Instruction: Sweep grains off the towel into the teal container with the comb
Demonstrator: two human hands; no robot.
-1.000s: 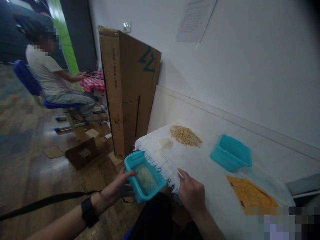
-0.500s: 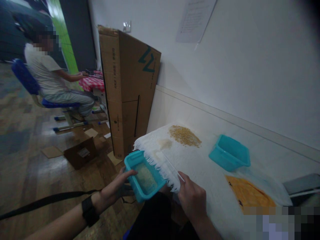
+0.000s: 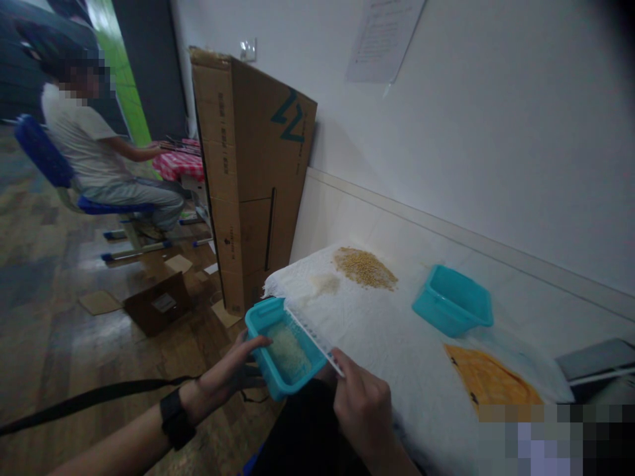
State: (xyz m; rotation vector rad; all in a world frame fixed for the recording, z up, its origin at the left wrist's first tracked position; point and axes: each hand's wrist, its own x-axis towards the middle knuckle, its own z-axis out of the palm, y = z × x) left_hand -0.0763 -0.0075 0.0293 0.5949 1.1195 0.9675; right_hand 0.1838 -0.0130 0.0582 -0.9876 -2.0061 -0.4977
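My left hand [image 3: 244, 363] grips a turquoise plastic container [image 3: 278, 390] by its near left side, the thumb over the rim. Pale grains that look like rice [image 3: 290, 350] lie inside. The container sits just off the table's edge, against the white cloth [image 3: 397, 350]. In my right hand [image 3: 364, 403] is a thin white ruler-like strip [image 3: 317, 344], its length along the container's right rim. A small patch of pale grains [image 3: 326, 284] lies on the cloth, with a larger pile of yellowish beans or grains [image 3: 366, 268] beyond it.
A second turquoise container [image 3: 454, 301] stands on the right of the cloth, near an orange packet [image 3: 496, 377] and clear plastic. A tall cardboard box [image 3: 262, 172] leans by the wall. Another person [image 3: 94, 145] sits at the left; an opened carton [image 3: 156, 304] lies on the floor.
My right hand has moved left and down with the strip, from over the cloth to the container's rim. My left hand and the container have barely moved.
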